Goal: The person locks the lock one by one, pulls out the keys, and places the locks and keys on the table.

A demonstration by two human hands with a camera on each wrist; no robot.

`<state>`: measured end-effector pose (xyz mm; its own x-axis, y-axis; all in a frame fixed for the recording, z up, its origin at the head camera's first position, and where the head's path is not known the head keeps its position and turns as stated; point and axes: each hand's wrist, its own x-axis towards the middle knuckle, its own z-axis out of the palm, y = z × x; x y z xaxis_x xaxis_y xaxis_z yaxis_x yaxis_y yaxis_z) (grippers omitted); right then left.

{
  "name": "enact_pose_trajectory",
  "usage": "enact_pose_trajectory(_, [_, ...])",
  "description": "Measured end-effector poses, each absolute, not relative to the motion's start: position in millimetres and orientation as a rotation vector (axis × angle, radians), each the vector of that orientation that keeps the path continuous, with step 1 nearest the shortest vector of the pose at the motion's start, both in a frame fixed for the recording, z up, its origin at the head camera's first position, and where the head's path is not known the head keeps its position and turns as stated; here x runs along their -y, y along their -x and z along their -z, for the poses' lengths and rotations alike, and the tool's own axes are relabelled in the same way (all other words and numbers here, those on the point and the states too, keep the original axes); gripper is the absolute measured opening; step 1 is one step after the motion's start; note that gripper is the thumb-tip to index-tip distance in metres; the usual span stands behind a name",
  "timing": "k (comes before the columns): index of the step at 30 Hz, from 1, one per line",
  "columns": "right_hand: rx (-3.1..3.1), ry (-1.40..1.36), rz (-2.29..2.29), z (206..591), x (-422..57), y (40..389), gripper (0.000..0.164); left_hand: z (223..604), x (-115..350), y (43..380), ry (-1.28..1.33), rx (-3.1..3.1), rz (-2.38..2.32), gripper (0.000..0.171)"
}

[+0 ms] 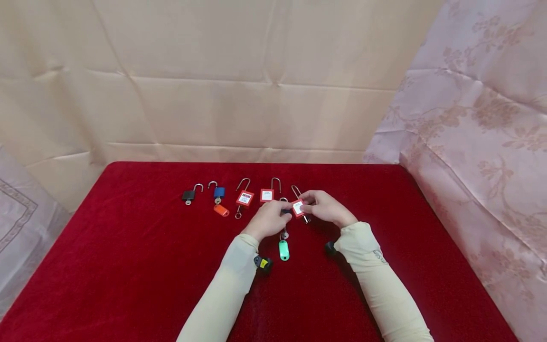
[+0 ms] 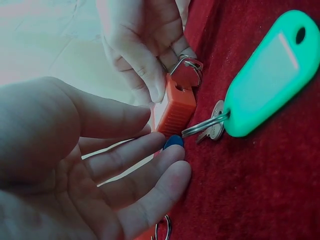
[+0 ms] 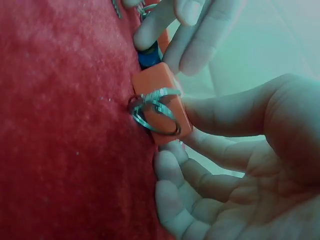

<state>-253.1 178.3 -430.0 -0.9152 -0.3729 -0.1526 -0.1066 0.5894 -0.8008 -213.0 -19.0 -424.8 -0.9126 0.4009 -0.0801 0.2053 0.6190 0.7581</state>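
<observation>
My right hand point(image 1: 325, 208) pinches a red padlock point(image 1: 297, 207) with a white label between thumb and fingers. Its long shackle point(image 1: 296, 190) points away from me, and a key ring point(image 3: 162, 117) hangs at its near end. From the left, my left hand point(image 1: 269, 219) touches the same padlock with fairly straight fingers. Close by those fingers, mostly hidden under the hand in the head view, lies a blue padlock point(image 2: 174, 141). Toward me from it, a green key tag point(image 1: 284, 251) with a key point(image 2: 217, 120) rests on the red cloth.
Left of my hands stretches a row of padlocks with raised shackles: a black one point(image 1: 188, 195), a blue one point(image 1: 219, 192) with an orange tag point(image 1: 221, 210), and two red ones point(image 1: 245, 198). Red cloth point(image 1: 141, 266) covers the table; a beige curtain point(image 1: 239, 114) hangs behind.
</observation>
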Motion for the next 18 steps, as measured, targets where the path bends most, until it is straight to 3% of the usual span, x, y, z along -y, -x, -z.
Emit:
enact_pose_trajectory(8, [-2.396, 0.281, 1.475, 432.2, -179.6, 256.3, 0.046, 425.7, 20.2, 216.0, -0.499, -2.639, -1.164, 0.039])
enact_pose_trajectory(18, [-2.375, 0.233, 1.644, 418.5, -181.0, 256.1, 0.044, 423.8, 22.6, 217.3, -0.505, -2.656, -1.284, 0.037])
